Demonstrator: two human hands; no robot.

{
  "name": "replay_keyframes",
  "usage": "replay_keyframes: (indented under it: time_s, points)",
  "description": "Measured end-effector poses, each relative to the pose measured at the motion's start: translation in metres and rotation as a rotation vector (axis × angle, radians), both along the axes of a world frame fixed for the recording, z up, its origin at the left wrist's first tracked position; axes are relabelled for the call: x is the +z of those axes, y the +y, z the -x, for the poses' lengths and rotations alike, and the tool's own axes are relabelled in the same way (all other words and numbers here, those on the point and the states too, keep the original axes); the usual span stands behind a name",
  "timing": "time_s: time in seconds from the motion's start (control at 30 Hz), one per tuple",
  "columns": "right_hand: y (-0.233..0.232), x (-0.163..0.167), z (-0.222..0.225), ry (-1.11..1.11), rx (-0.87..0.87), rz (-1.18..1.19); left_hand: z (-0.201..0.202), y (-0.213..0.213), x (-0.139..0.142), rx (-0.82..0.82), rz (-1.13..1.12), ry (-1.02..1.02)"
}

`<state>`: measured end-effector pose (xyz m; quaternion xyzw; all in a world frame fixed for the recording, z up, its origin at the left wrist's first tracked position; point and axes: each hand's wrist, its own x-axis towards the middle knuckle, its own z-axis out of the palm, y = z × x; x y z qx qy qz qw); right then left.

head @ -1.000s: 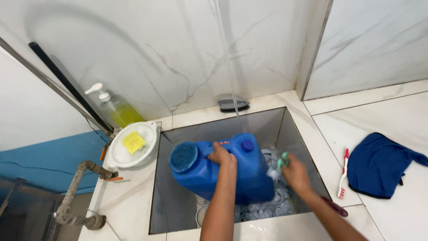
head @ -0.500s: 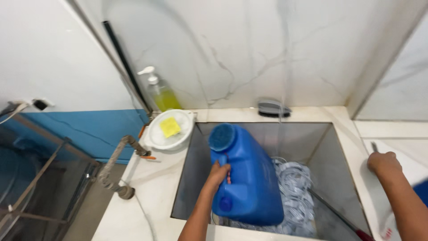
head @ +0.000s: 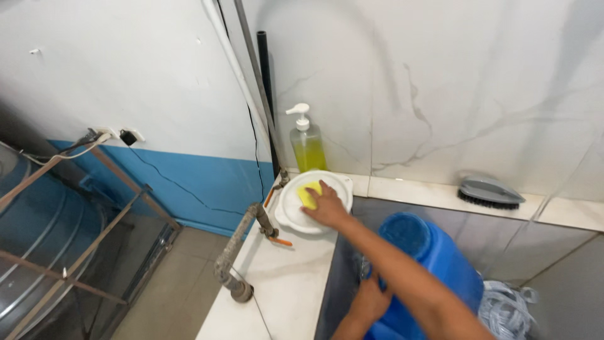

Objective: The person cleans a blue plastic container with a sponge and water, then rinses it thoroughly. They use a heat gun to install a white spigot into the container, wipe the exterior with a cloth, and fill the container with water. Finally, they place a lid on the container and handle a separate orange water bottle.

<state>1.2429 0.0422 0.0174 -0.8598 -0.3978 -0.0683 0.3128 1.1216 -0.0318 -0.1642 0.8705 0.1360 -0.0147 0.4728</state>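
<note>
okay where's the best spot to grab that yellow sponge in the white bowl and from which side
Probably from above: pinch the yellow sponge across its short sides. It lies flat in the shallow white bowl, whose raised rim blocks a sideways approach. The right hand rests on it; the left hand steadies the blue jug.

Pump bottle (head: 307,143), clear with yellow-green liquid and white pump, upright on the far edge of the bench (head: 277,277), against the wall. Grey scrubbing brush (head: 490,192), bristles down, on the far ledge to the right. Bundle of pale grey cloth (head: 506,308) in the sink, near right. Rusty pipe (head: 240,242) with an orange-handled valve, left of the bench. Dark and white pipes (head: 264,75) rising up the far wall. Metal frame (head: 75,252) at far left, around a large grey tank.
</note>
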Motion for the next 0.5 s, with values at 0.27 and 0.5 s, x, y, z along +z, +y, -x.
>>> replay_keyframes:
  time_s: [0.27,0.5]
  points:
    - [0.020,-0.033,-0.030,0.474,0.057,-0.020,-0.009,-0.012,0.012,-0.302,0.074,-0.211]
    - [-0.222,0.019,-0.049,-0.080,-0.285,-0.039,-0.034,-0.028,0.062,-0.397,-0.065,-0.149]
